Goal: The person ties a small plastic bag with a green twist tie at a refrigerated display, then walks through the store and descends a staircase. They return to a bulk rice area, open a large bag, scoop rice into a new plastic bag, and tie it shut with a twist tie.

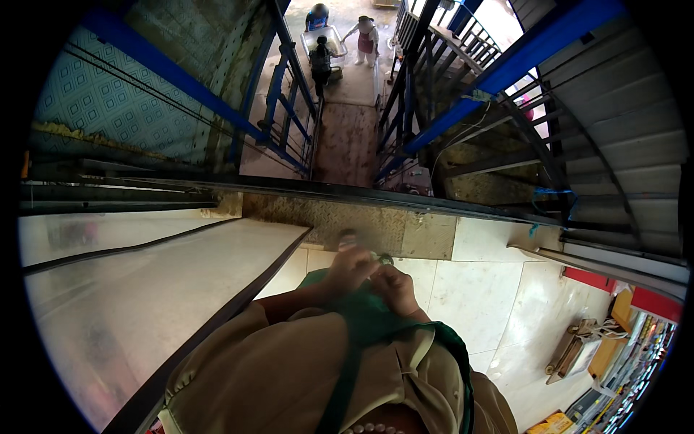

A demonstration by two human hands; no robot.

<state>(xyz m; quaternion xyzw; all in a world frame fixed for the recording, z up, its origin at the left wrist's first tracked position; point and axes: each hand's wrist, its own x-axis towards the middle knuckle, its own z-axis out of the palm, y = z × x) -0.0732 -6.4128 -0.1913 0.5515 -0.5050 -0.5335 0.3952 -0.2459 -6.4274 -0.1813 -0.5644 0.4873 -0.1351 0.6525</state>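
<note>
My left hand (351, 267) and my right hand (393, 286) are close together in front of the green apron (374, 314), at the bottom middle of the head view. The fingers of both are bent inward. A small pale green thing (381, 258) shows between and just beyond them; it is too small and blurred to name, and I cannot tell which hand has hold of it. Beyond the hands lies a metal tread plate (325, 217) on the floor edge.
A dark rail (347, 192) crosses ahead, with blue metal beams (190, 87) beyond. Below, several people stand by a large metal tub (325, 40). A pale panel (179, 271) stands at left. At right, a small wheeled dolly (572, 352) sits on the tiled floor near stocked shelves (623, 374).
</note>
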